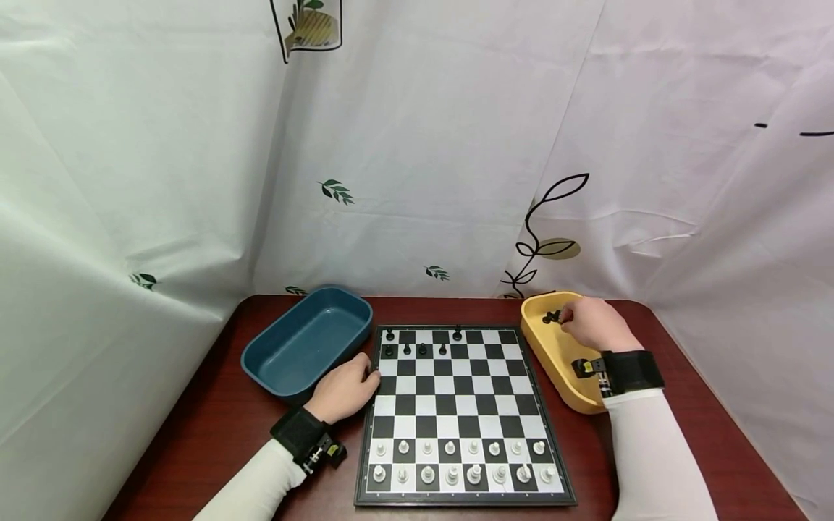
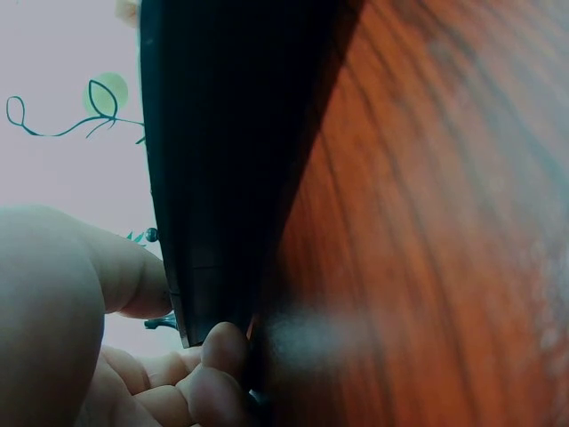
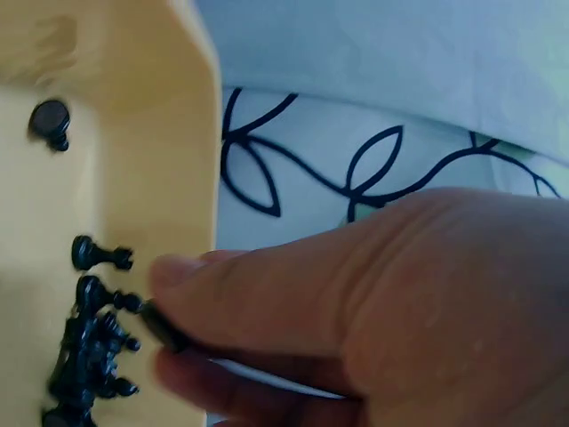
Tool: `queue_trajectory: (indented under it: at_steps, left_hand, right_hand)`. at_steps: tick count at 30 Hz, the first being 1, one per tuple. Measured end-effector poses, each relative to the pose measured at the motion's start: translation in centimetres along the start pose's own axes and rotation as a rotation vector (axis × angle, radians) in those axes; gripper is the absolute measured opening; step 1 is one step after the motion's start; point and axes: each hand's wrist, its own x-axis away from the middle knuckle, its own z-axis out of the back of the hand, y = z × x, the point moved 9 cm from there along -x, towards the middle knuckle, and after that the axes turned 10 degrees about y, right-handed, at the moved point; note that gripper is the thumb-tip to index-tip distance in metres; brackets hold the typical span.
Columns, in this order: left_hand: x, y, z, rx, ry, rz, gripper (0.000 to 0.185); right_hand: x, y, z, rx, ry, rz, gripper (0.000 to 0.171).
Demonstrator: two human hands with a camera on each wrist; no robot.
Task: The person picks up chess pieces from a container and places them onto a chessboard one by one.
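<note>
My left hand (image 1: 344, 388) grips the left edge of the chessboard (image 1: 435, 387), its thumb on the upper side and its fingers curled at the rim in the left wrist view. Over the far end of the yellow tray (image 1: 557, 362), my right hand (image 1: 597, 324) pinches a black chess piece (image 3: 162, 326) between thumb and fingers, which hide most of it. More black pieces (image 3: 84, 347) lie in a heap by the fingertips, and a lone one (image 3: 50, 123) lies apart. Several black pieces (image 1: 422, 350) stand on the board's far left; white pieces (image 1: 474, 474) fill its two near rows.
A blue tray (image 1: 263, 365) sits at the table's back left, just beyond my left hand. Around everything runs the dark red wooden table (image 1: 449, 307). White cloth (image 1: 417, 145) with leaf drawings hangs behind it and on both sides.
</note>
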Motion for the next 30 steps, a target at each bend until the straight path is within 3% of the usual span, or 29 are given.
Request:
queue_trajectory:
  at_steps: [12,18,25,30]
  left_hand:
    - [0.3,-0.4,0.5,0.004,0.015,0.019,0.016]
    - [0.4,-0.5,0.5,0.004,0.021,0.024,0.017]
    - [0.2,0.4,0.3,0.014,0.013,-0.003,0.017]
    - [0.3,0.5,0.5,0.000,0.004,0.015,0.017]
  right_hand:
    - [-0.8,-5.4,2.8,-0.170,0.262,0.075,0.009]
    - [-0.8,-6.5,3.2,-0.302,0.310,0.046,0.014]
    - [-0.1,-6.9,3.3,-0.331,0.357,0.062,0.010]
    - [0.4,-7.4,3.0,-0.353,0.366,0.071,0.011]
